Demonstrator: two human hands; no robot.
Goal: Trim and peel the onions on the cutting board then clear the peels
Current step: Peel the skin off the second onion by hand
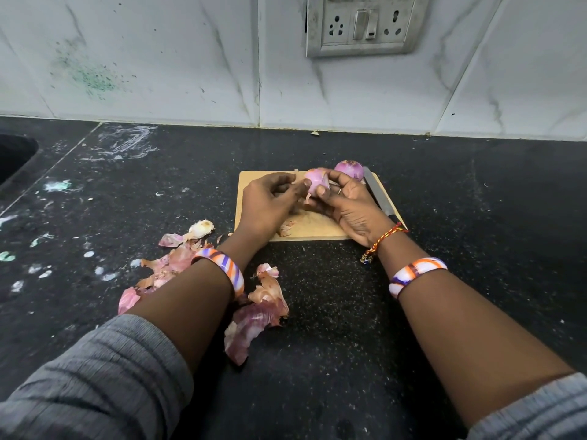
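Observation:
A small wooden cutting board (320,230) lies on the black counter. Over it, my right hand (352,208) grips a pink, partly peeled onion (314,182) from the right. My left hand (270,204) pinches a strip of the onion's skin at its left side. A second, purple onion (349,169) sits at the board's far right corner. A knife (378,193) lies along the board's right edge, partly hidden behind my right hand. A few peel scraps (286,228) lie on the board.
Loose pink onion peels (257,315) are scattered on the counter under and around my left forearm, with more peels (178,258) to the left. A sink edge (16,160) shows at far left. A tiled wall with a socket panel (362,23) stands behind.

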